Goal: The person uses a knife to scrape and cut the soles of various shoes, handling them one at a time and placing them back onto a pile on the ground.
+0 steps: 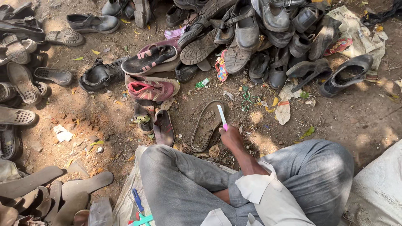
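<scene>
1. One hand only in view: the right hand (231,137), reached forward past the knees in grey trousers (184,184), fingers clamped on the pink handle of a white-bladed tool (222,117), blade pointing up and away.
2. Tool's blade lying over the right edge of a worn sole (206,125), which lay flat on the dirt ground (347,121) just left of the hand.
3. Left hand not seen anywhere; impossible to tell its fingers' state.
4. Just left of the sole, a dark slipper (163,127) and, above it, a pink and grey sneaker (151,88).
5. Beyond, across the top, a heap of black shoes (268,37), piled touching one another, with a single black shoe (346,74) lying at the right end.
6. At the left edge, sandals and flat soles (16,83) scattered on the ground; at bottom left, a stack of cut sole blanks (50,192).
7. Near the left knee, a blue-handled tool (137,201) resting on a sack.
8. Green string (248,98) and scraps of paper strewn between the sole and the heap.
</scene>
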